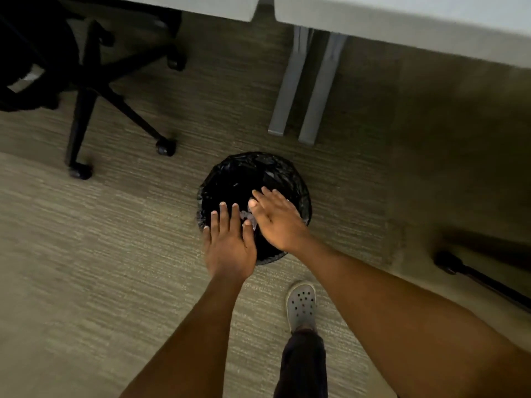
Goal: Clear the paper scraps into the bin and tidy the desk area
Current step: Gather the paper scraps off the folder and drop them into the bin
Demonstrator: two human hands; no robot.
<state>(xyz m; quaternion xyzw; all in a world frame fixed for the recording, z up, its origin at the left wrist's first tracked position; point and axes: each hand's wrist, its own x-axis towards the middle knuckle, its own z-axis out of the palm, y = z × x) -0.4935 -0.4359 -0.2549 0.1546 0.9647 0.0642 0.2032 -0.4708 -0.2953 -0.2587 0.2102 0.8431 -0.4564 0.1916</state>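
A round bin (230, 173) lined with a black bag stands on the carpet just in front of the desk legs. Both my hands hover over its opening. My left hand (230, 242) is flat, palm down, fingers spread, above the bin's near-left rim. My right hand (277, 219) is also flat with fingers apart, over the bin's right half. A small pale paper scrap (247, 217) shows between the two hands, over the bag; I cannot tell whether it touches a hand.
Two grey desk legs (298, 90) stand behind the bin under the white desk tops (431, 27). A black office chair base (94, 90) with castors is at the left. Another dark chair leg (474, 274) lies at the right. My grey clog (301, 305) is near the bin.
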